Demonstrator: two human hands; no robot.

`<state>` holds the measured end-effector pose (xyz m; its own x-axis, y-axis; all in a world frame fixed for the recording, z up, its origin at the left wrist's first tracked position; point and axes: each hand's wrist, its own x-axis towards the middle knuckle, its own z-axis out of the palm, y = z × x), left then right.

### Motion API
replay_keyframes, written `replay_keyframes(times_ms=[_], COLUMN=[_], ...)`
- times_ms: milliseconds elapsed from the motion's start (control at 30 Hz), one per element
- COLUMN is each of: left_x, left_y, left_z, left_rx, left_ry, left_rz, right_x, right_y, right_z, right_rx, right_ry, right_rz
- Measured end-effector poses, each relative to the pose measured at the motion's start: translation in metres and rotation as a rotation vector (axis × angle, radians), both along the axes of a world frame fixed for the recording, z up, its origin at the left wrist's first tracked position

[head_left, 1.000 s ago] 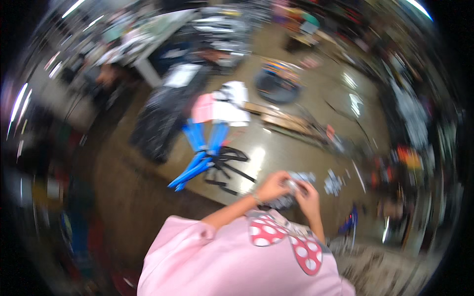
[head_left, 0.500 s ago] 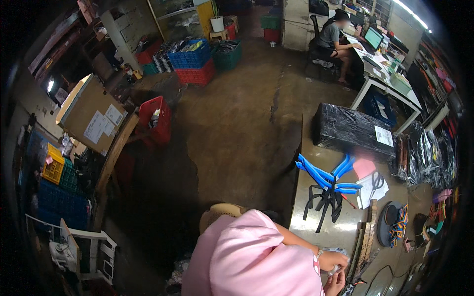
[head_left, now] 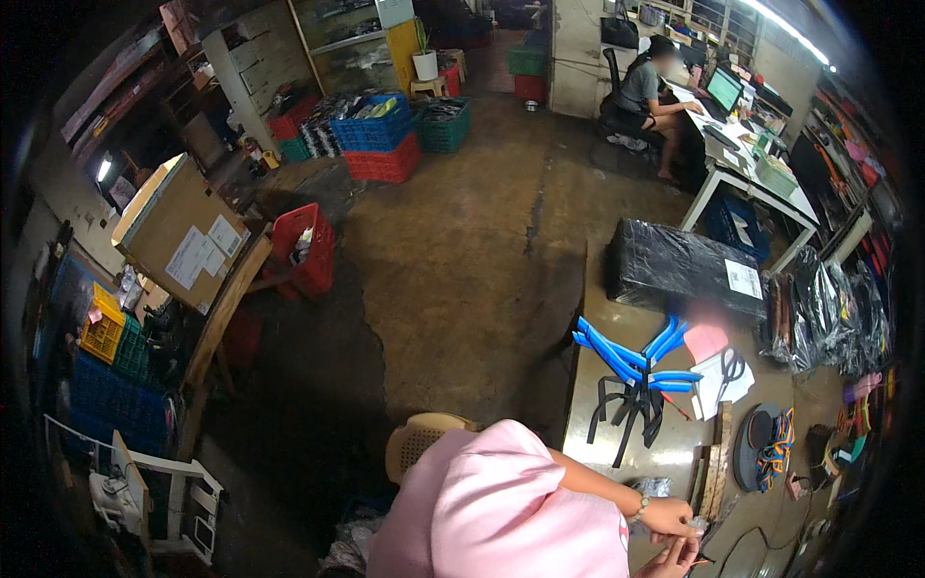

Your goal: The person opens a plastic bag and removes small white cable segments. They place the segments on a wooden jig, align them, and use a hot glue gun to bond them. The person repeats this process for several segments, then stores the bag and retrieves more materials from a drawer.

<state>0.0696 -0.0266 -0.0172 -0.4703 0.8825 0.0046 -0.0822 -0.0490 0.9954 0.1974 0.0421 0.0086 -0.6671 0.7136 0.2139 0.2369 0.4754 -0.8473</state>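
My left hand (head_left: 669,516), with a bracelet at the wrist, reaches over the table at the lower right. Its fingertips are closed on a small piece of clear plastic (head_left: 697,524). Just below it, my right hand (head_left: 672,557) has its fingers drawn together close to the left fingertips; what they hold is too small to make out. A crumpled clear plastic bag (head_left: 655,487) lies on the table beside my left wrist. Past the hands are wooden strips (head_left: 715,472). Further up the table rest blue padded straps with black ties (head_left: 638,366).
Scissors (head_left: 732,366) lie on white paper beside a pink sheet (head_left: 706,343). A black wrapped box (head_left: 674,265) sits at the table's far end. To the right are a dark round disc (head_left: 750,448) and colourful cords (head_left: 777,451). A person (head_left: 647,96) sits at a desk.
Both hands have moved slightly right. The crumpled plastic bag that was under my left hand now lies apart from it on the table. The whole view has shifted slightly.
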Motion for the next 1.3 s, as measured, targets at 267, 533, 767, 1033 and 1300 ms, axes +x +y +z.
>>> replay_keyframes(times_ms=[267,533,767,1033,1300], left_x=[-0.029,-0.038,-0.042,-0.052,-0.074], left_y=[-0.010,-0.010,-0.016,0.011,-0.012], left_z=[0.048,0.062,0.058,0.022,0.010], left_rx=[0.288,0.390,0.432,0.305,-0.223], left_ry=[-0.314,-0.311,-0.814,-1.594,0.079], left_rz=[-0.076,0.059,-0.172,-0.340,-0.862], right_x=[-0.018,0.007,0.002,0.032,0.033], right_y=[-0.025,-0.005,-0.008,0.037,0.011], right_z=[0.069,0.086,0.091,0.041,0.015], right_rx=[-0.025,-0.014,-0.029,-0.623,-1.386], right_ry=[0.218,0.173,0.361,0.815,1.103], right_rz=[-0.226,-0.473,-0.573,-0.322,-0.134])
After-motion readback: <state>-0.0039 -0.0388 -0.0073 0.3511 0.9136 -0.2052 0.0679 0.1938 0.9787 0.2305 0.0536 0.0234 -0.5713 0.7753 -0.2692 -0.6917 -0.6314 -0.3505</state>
